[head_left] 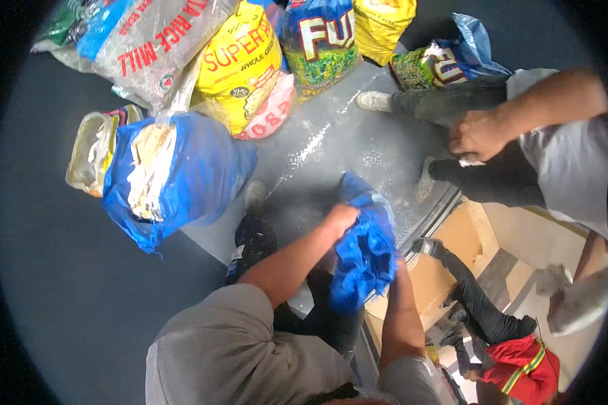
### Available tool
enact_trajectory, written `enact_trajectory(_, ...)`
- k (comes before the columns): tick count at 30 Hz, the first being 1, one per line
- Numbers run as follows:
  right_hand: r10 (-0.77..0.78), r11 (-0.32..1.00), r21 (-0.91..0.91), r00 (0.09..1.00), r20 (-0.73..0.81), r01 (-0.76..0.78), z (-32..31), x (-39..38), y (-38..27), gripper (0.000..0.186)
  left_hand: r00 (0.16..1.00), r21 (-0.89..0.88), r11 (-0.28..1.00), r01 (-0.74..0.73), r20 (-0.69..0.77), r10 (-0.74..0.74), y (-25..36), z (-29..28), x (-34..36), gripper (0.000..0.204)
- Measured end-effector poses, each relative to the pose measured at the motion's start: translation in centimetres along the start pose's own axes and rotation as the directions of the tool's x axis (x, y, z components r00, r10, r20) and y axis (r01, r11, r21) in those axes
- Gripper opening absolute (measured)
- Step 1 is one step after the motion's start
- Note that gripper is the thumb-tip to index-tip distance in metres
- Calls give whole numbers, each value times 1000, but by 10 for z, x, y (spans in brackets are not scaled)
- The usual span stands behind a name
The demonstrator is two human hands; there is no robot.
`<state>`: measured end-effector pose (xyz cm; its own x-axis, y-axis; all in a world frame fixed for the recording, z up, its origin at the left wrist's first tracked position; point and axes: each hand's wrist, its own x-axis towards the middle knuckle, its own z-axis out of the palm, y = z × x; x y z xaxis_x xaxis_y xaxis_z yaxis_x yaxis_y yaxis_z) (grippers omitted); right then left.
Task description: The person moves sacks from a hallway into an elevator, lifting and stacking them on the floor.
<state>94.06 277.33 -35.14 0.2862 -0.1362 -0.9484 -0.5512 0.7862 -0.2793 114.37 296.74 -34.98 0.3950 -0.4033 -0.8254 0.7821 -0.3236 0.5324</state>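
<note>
Gripping blue bag at frame centre: left hand clenched on upper edge; right hand hidden beneath, state unclear. Bag best kept gathered, clear of co-worker's hand upper right.

Place: a goods store or loading spot for bulk grain, seemingly a truck bed or dock edge.
Sacks: large woven grain sacks lean in a heap, and an open blue sack shows pale contents.
Floor: grey metal floor dusted white (like spilled flour).
Below: cardboard boxes sit lower, past the metal edge.
</note>
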Motion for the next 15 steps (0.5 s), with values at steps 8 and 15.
enact_trajectory(8,146,975,112,934,326,-191,209,5,79,27,962,497,834,-238,5,271,78,-161,13,38)
enact_trajectory(15,-462,214,-746,739,491,630,316,35,113,25,924,966,197,-168,84,374,202,-258,-15,55)
